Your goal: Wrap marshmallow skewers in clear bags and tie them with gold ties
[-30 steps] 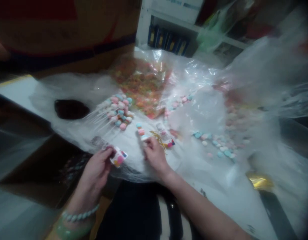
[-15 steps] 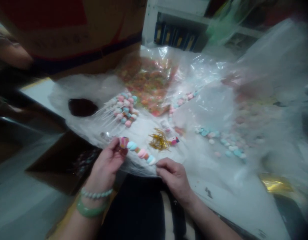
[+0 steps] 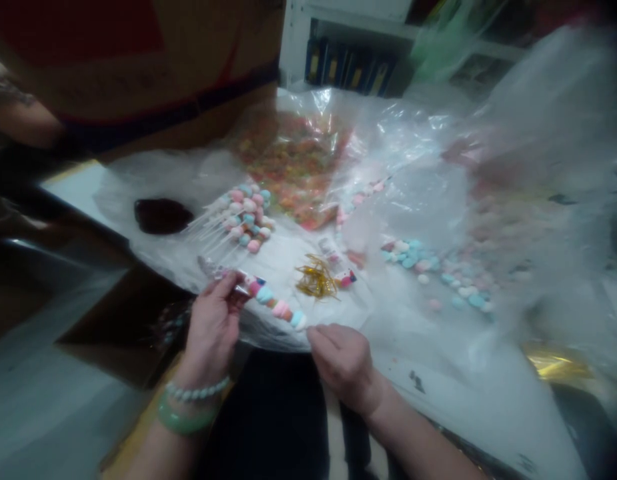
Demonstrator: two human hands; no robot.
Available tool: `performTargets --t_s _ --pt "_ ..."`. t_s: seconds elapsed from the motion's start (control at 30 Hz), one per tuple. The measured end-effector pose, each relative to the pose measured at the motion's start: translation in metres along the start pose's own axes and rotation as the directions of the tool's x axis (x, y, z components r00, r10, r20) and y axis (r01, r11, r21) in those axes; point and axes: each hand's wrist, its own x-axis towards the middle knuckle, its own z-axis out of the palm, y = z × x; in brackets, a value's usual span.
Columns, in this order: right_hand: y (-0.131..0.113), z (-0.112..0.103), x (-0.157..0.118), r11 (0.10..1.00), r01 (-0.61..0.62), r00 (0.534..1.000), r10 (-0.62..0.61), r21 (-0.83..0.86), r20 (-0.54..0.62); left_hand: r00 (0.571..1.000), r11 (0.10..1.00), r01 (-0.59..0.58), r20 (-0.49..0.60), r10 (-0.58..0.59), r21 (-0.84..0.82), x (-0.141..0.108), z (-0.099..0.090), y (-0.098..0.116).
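While a clear bag (image 3: 383, 127) holds orange candy (image 3: 288, 167), the left hand (image 3: 213, 331) grips a candy skewer (image 3: 273, 302), and the right hand (image 3: 344, 363) curls loosely, gripping nothing, just beside its tip.

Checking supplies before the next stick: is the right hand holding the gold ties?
No, the gold ties lie on the plastic sheet, apart from the right hand.

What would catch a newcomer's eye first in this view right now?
The eye goes first to the left hand gripping a skewer of pastel candies at the front of the plastic sheet, with the right hand close to its far end. Just behind lie a bundle of candy skewers and a tangle of gold twist ties. Farther back sits a clear bag of orange candies.
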Motion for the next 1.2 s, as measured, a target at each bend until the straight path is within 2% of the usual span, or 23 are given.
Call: performTargets --t_s 0.1,0.2,0.3,0.4,0.5,0.67,0.77,0.87,0.93,1.07,1.2 --pt "0.001 0.000 0.001 1.000 0.007 1.000 -0.007 -0.012 -0.005 1.000 0.998 0.001 0.006 -0.002 0.068 0.001 0.000 -0.002" --pt "0.004 0.000 0.000 0.997 -0.044 0.998 0.042 0.060 0.035 0.988 0.981 0.120 0.077 -0.133 0.149 0.002 -0.001 -0.001" --pt "0.007 0.004 -0.003 0.965 -0.178 0.983 0.164 0.194 0.086 0.975 0.971 0.187 0.090 -0.202 0.150 0.003 -0.005 0.000" --pt "0.007 0.010 -0.006 0.879 -0.346 0.938 0.324 0.327 0.123 0.972 0.966 0.192 0.101 -0.211 0.173 0.002 -0.006 -0.002" --pt "0.007 0.015 -0.007 0.815 -0.433 0.901 0.403 0.385 0.160 0.961 0.959 0.188 0.160 -0.224 0.212 -0.004 -0.005 -0.007" --pt "0.008 0.017 -0.009 0.856 -0.408 0.913 0.385 0.317 0.136 0.933 0.957 0.238 0.234 -0.272 0.163 -0.011 -0.005 -0.018" --pt "0.007 0.014 -0.008 0.935 -0.298 0.954 0.285 0.193 0.094 0.902 0.951 0.264 0.309 -0.302 0.160 -0.009 -0.007 -0.023" --pt "0.005 0.013 -0.005 0.988 -0.147 0.986 0.142 0.054 0.091 0.910 0.952 0.284 0.280 -0.305 0.114 -0.007 -0.004 -0.029" --pt "0.003 0.013 -0.004 0.995 -0.102 0.991 0.101 0.011 0.093 0.920 0.952 0.295 0.247 -0.305 0.078 -0.009 -0.002 -0.033" --pt "0.005 0.016 -0.007 0.991 -0.129 0.988 0.126 0.029 0.086 0.910 0.957 0.273 0.295 -0.291 0.100 -0.014 0.001 -0.037" --pt "0.009 0.019 -0.012 0.931 -0.275 0.961 0.261 0.240 0.089 0.893 0.957 0.248 0.347 -0.287 0.152 -0.013 -0.002 -0.037"
